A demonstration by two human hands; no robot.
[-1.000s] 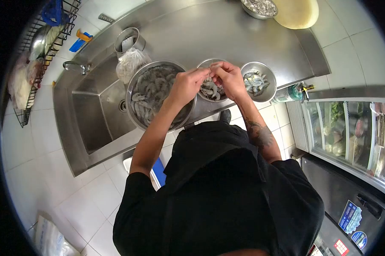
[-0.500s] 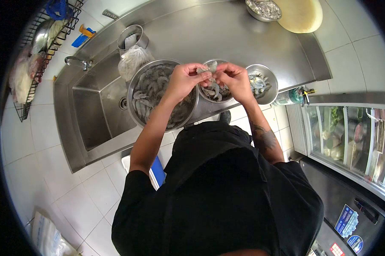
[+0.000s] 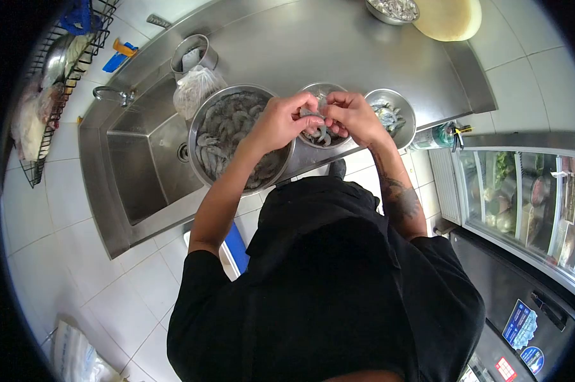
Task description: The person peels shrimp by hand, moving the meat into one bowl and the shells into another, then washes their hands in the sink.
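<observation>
A grey raw shrimp [image 3: 310, 113] is pinched between my two hands, above the middle metal bowl [image 3: 310, 88]. My left hand [image 3: 283, 121] grips it with thumb and fingers. On its other end the fingers of my right hand [image 3: 356, 118] are closed, partly hiding it. Under the hands, shrimp pieces [image 3: 326, 137] lie in the middle bowl. To the left stands a large round bowl [image 3: 192, 149] full of whole grey shrimp [image 3: 227, 127]. Beside my right hand, a third bowl [image 3: 407, 135] contains more greyish pieces that I cannot make out clearly.
A sink [image 3: 144, 172] with a tap [image 3: 115, 95] lies to the left. Near it are a metal pot [image 3: 205, 57] and a plastic bag [image 3: 195, 92]. A small filled bowl [image 3: 392, 18] and a round pale board [image 3: 450, 19] sit at the back right. A glass-doored fridge [image 3: 523, 204] stands right.
My hands have drawn slightly lower and turned around the shrimp, which now shows less between the fingers. The whole view has shifted a little.
</observation>
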